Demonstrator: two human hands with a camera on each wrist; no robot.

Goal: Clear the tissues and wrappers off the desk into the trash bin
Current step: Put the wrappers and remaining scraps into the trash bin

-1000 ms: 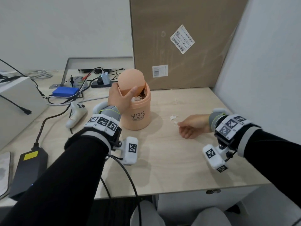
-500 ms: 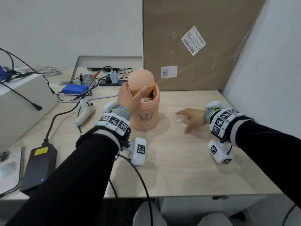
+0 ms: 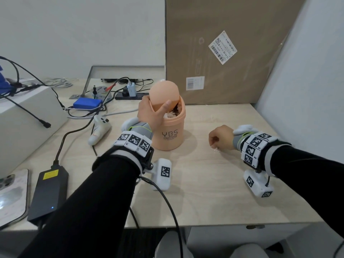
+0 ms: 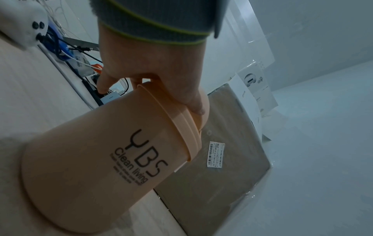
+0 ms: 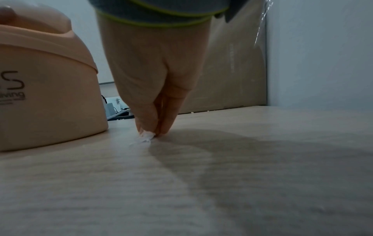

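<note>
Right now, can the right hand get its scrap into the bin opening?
Probably yes. The left hand holds the swing lid tilted, leaving the trash bin mouth open on the side facing the right hand, which pinches a tissue scrap; bare desk lies between.

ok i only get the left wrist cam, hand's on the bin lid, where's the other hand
Observer: The right hand is down on the desk, to the right of the trash bin.
Operator: holding anything
Observer: Yes. In the right wrist view its fingertips pinch a small white scrap that touches the desk.
Operator: and is the bin really open
Observer: The head view shows the left hand holding the swing lid tipped, with crumpled trash visible in the gap.
</note>
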